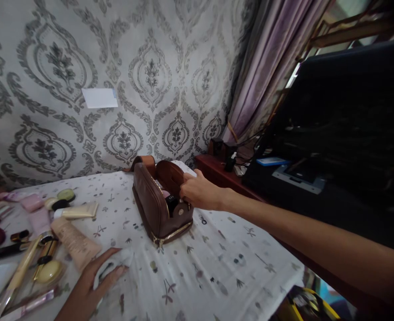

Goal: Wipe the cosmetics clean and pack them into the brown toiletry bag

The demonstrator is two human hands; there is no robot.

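A brown leather makeup bag (146, 200) stands unzipped on the cloth, with a black box-like item (172, 203) and other things inside it. My right hand (199, 191) is closed at the bag's right rim, fingers curled over the edge and partly hidden. Lower left, my left hand (95, 278) is curled round a crumpled white tissue (108, 267), just above the cloth. Near that hand lie a peach squeeze tube (75, 243), a cream tube with a white cap (76, 211) and a round yellowish compact (50, 271).
Several cosmetics, among them a wooden-handled brush (21, 272) and a pink tube (31, 202), cover the left of the patterned white tablecloth (223, 263). Patterned wallpaper (170, 80) rises behind. On the right are a dark red cabinet (213, 171) and a large black panel (344, 120).
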